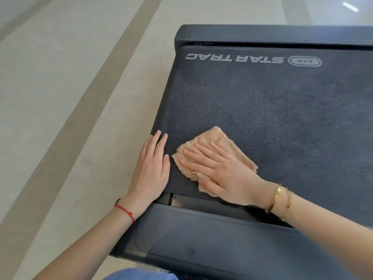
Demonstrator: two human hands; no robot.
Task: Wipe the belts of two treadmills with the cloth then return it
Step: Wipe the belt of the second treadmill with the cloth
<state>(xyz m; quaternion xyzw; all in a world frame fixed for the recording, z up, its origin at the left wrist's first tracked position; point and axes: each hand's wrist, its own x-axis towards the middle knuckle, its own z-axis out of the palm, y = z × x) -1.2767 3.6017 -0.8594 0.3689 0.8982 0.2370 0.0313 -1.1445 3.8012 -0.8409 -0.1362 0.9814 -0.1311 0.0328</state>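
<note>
Right hand (220,174) presses flat, fingers (201,156) straight and slightly spread, on the folded tan cloth (218,138), which lies on the dark treadmill belt (272,110) near its left edge. Left hand (151,168) rests flat on that edge, fingers together and straight (red string at wrist). Pale tiled floor (60,98) at left, "STAR TRAC" logo (235,58) at far end.
</note>
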